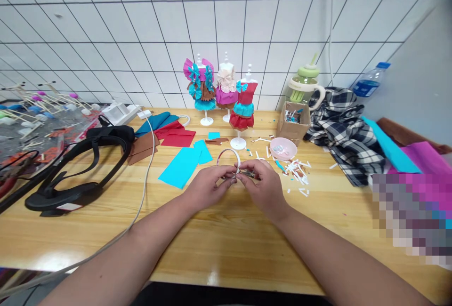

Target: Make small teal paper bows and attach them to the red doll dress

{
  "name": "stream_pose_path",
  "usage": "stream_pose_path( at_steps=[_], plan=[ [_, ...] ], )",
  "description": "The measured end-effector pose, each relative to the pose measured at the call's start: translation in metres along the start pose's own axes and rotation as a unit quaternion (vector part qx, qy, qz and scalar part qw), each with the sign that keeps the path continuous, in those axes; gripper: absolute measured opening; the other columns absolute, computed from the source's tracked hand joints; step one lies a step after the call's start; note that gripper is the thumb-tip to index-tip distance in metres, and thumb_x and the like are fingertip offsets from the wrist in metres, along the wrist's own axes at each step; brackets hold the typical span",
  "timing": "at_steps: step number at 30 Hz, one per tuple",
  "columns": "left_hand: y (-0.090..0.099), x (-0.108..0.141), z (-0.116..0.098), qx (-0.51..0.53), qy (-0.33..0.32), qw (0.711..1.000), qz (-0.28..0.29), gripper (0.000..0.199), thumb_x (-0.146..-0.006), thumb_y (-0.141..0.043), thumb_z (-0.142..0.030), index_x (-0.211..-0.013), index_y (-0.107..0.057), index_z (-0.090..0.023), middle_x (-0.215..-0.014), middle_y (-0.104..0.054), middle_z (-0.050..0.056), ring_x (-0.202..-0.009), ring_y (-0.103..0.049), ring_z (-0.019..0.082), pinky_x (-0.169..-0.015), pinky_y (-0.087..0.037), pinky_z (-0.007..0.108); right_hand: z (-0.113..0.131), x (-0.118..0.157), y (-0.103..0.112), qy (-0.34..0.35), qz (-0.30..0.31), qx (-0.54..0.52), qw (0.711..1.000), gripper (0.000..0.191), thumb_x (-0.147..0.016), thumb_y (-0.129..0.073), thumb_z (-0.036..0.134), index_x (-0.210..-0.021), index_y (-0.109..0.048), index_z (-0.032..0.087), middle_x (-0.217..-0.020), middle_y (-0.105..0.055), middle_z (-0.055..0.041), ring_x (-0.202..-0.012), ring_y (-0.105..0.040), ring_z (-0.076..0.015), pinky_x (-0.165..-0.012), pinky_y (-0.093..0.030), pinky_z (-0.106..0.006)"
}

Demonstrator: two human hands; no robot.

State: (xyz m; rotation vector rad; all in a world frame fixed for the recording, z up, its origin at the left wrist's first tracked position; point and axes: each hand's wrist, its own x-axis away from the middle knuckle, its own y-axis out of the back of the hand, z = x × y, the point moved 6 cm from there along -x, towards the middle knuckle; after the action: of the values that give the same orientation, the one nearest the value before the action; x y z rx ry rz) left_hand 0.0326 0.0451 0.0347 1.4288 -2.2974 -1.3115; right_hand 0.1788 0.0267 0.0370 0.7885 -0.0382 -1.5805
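Observation:
A thin roll of white tape [238, 155] stands on its edge between my two hands, above the middle of the table. The fingertips of my left hand [210, 186] pinch its near side. My right hand [264, 184] has thumb and forefinger closed at the same spot, meeting the left fingertips. Something small and metallic shows under the right fingers; its kind is hidden. Beyond the roll stands a mini dress form [244, 103] in red and turquoise crepe paper. Turquoise paper sheets [179, 167] lie left of the roll.
Two more dressed forms [204, 89] stand behind. Right of my hands are a pink dish [283, 148], white paper scraps [296, 170], a cardboard box [294, 124] and a green-lidded cup [306, 84]. A black headset [81, 169] and a white cable [145, 188] lie left.

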Motion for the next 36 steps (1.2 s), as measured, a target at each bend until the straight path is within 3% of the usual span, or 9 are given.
stream_pose_path(
  at_steps=[6,8,13,18,25,31,36],
  plan=[
    [-0.003,0.0,0.0,-0.024,0.002,1.0,0.019,0.022,-0.089,-0.049,-0.026,-0.107,-0.064,-0.024,-0.102,-0.072,0.002,-0.09,-0.067,0.017,-0.076,-0.049,0.027,-0.002,-0.001,-0.002,-0.005,0.018,0.007,1.0,0.001,-0.081,-0.063,0.023,-0.081,-0.062,0.023,-0.088,-0.069,-0.0015,-0.084,-0.058,-0.019,-0.076,-0.045,-0.032],
    [-0.003,0.0,0.001,-0.017,0.016,1.0,0.021,0.021,-0.089,-0.05,-0.027,-0.104,-0.064,-0.024,-0.099,-0.073,0.002,-0.087,-0.066,0.016,-0.074,-0.048,0.026,-0.004,-0.001,-0.002,-0.013,0.019,0.005,1.0,0.005,-0.081,-0.063,0.024,-0.077,-0.059,0.022,-0.088,-0.069,-0.0013,-0.081,-0.058,-0.0184,-0.074,-0.045,-0.031],
    [0.0,0.0,0.0,0.007,0.033,0.999,0.014,0.015,-0.088,-0.051,-0.027,-0.095,-0.063,-0.022,-0.089,-0.071,0.001,-0.081,-0.064,0.014,-0.07,-0.047,0.024,-0.013,-0.001,-0.002,-0.067,0.003,-0.025,0.997,0.021,-0.079,-0.065,0.03,-0.098,-0.059,0.024,-0.095,-0.069,-0.0003,-0.063,-0.058,-0.0129,-0.062,-0.045,-0.027],
    [0.0,-0.001,0.0,0.013,0.048,0.998,0.029,0.019,-0.089,-0.047,-0.03,-0.097,-0.064,-0.023,-0.087,-0.071,0.0,-0.077,-0.064,0.014,-0.065,-0.045,0.023,-0.006,-0.002,-0.004,-0.02,0.025,0.007,0.999,0.007,-0.084,-0.06,0.029,-0.084,-0.065,0.024,-0.082,-0.068,-0.0003,-0.068,-0.058,-0.015,-0.066,-0.044,-0.028],
    [0.005,-0.002,0.001,-0.047,0.047,0.998,-0.02,0.017,-0.087,-0.05,-0.028,-0.081,-0.064,-0.02,-0.073,-0.067,-0.002,-0.066,-0.057,0.012,-0.061,-0.04,0.023,0.007,-0.001,-0.005,0.032,0.032,0.024,0.999,0.008,-0.087,-0.058,0.025,-0.081,-0.063,0.022,-0.081,-0.061,-0.0024,-0.078,-0.057,-0.0168,-0.07,-0.043,-0.028],
    [0.007,-0.003,0.0,0.023,0.09,0.994,-0.051,0.017,-0.086,-0.051,-0.028,-0.08,-0.065,-0.019,-0.071,-0.067,-0.002,-0.06,-0.055,0.01,-0.055,-0.04,0.02,0.011,0.001,-0.004,0.051,0.017,0.032,0.998,0.009,-0.089,-0.054,0.025,-0.082,-0.059,0.022,-0.08,-0.059,-0.0023,-0.076,-0.055,-0.0166,-0.069,-0.042,-0.028],
    [0.009,-0.003,-0.001,0.014,0.088,0.993,-0.079,0.016,-0.085,-0.052,-0.027,-0.08,-0.066,-0.02,-0.072,-0.068,-0.002,-0.061,-0.056,0.011,-0.057,-0.042,0.02,0.011,0.0,-0.004,0.044,0.007,0.02,0.999,0.009,-0.088,-0.054,0.023,-0.081,-0.059,0.022,-0.079,-0.059,-0.002,-0.075,-0.055,-0.0165,-0.067,-0.042,-0.028]
  ],
)
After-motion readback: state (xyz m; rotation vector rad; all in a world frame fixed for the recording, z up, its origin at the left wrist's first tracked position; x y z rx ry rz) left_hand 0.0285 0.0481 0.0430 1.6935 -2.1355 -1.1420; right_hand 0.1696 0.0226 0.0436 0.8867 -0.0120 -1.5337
